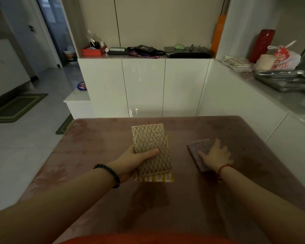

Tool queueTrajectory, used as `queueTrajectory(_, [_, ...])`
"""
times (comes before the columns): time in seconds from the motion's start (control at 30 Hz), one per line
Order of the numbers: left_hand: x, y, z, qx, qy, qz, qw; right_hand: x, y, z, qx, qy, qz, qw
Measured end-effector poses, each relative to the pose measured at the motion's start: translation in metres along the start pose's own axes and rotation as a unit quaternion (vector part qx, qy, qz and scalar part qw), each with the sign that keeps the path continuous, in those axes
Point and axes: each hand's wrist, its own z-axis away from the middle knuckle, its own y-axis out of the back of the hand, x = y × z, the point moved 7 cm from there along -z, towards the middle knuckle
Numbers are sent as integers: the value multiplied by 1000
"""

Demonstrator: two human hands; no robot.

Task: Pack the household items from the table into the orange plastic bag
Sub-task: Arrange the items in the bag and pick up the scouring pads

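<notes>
My left hand (139, 160) grips a stack of glittery scouring pads (149, 138), beige on top and yellow underneath, held just above the pinkish table (95, 147). Its thumb lies across the top pad. To the right, a single purple scouring pad (198, 147) lies flat on the table. My right hand (215, 154) rests on that pad with its fingers spread over it. An orange strip (148, 239) runs along the bottom edge of the view; I cannot tell whether it is the orange plastic bag.
White cabinets (143, 85) stand beyond the table, with a cluttered shelf above them. The counter at right holds metal trays (282, 80), a red-printed plastic bag (285, 57) and a red cylinder (262, 44). Floor mats (16, 107) lie at left.
</notes>
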Motion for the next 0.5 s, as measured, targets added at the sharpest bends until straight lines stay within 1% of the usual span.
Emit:
queueTrajectory(0.03, [4,-1,3,-7,-5,-5,1000,13,-1,-4,-17,-30,-17,999])
queueTrajectory(0.07, [8,-2,7,-13,-9,-12,1000,21,-2,-6,-36,-49,-58,996])
queueTrajectory(0.1, [12,-2,12,-15,-14,-21,1000,23,-3,-4,-59,-54,-127,989])
queueTrajectory(0.13, [18,-3,18,-18,-21,-27,999,20,-2,3,-87,-55,-204,973])
queueTrajectory(0.2, [31,-5,36,-25,-37,-38,998,7,17,22,-108,-43,-349,930])
queueTrajectory(0.23, [38,-7,49,-33,-43,-49,997,-5,35,35,-117,-22,-419,900])
queueTrajectory(0.27, [45,-9,62,-40,-47,-59,996,-20,56,51,-136,6,-488,862])
queueTrajectory(0.3, [52,-11,76,-43,-51,-65,996,-37,79,71,-171,35,-546,820])
queueTrajectory(0.33, [61,-12,94,-40,-60,-78,994,-55,102,96,-215,70,-578,784])
queueTrajectory(0.37, [71,-14,112,-35,-71,-95,992,-70,125,125,-252,109,-580,767])
queueTrajectory(0.4, [80,-18,129,-30,-78,-114,990,-82,144,153,-280,146,-561,765])
queueTrajectory(0.43, [89,-24,148,-24,-85,-132,987,-92,160,181,-298,179,-532,772])
queueTrajectory(0.5, [110,-44,188,-31,-120,-141,982,-103,185,231,-310,215,-500,779])
